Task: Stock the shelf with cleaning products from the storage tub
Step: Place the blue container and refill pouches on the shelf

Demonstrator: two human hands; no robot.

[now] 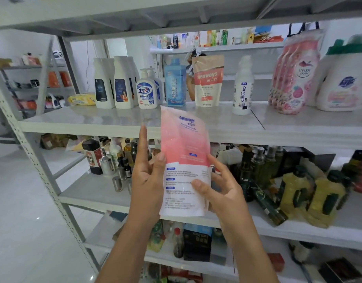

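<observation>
The pink pouch [184, 160] is held upright, long axis vertical, just before the front edge of the shelf [114, 121], left hand [149, 178] pinching its left side and right hand [221, 186] its right, both low down, with a matching pouch [207, 80] standing farther back.

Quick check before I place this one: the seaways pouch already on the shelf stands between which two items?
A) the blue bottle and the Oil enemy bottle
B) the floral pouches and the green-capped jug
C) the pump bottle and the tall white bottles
A: the shelved pouch stands upright with the blue bottle on one side and the Oil enemy bottle on the other.
</observation>
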